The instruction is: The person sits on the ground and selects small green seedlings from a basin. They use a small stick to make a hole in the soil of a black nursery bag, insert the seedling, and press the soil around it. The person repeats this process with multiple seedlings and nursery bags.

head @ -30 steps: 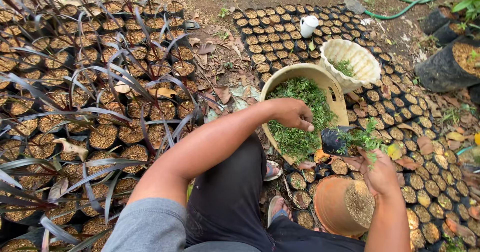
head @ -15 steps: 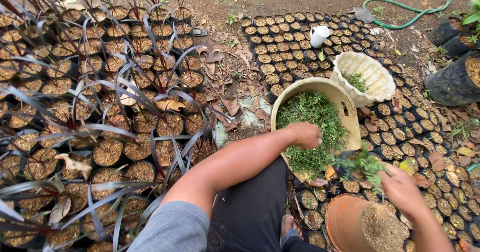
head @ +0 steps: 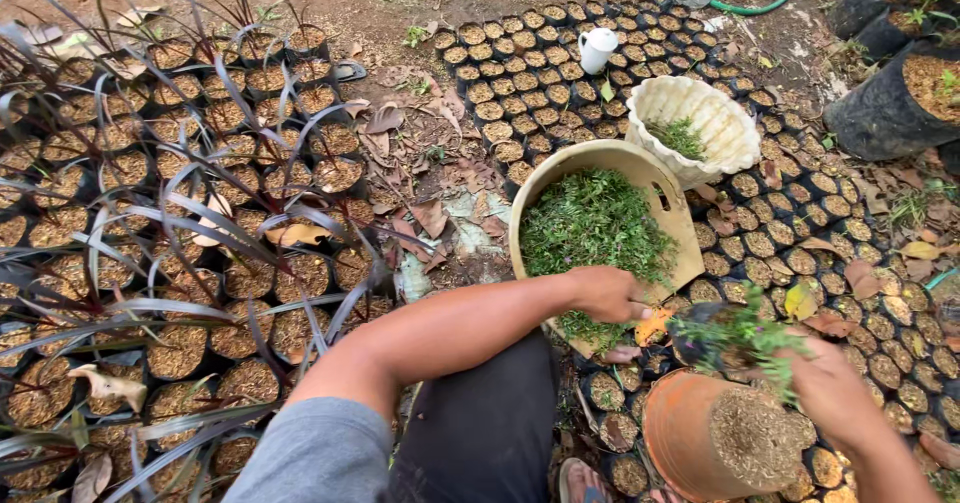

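The left hand (head: 610,293) is curled shut at the near edge of the tan tub (head: 672,201), which is filled with small green cuttings (head: 592,225). A little black pot (head: 700,325) with green sprigs is gripped by the right hand (head: 825,388), just above an orange clay pot (head: 720,438). A white basket (head: 712,113) is seen behind the tub.

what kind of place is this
Most likely an outdoor plant nursery: rows of small black soil-filled grow bags on bare ground, potted purple-leaved seedlings, and a tan tub of green cuttings by the left hand.
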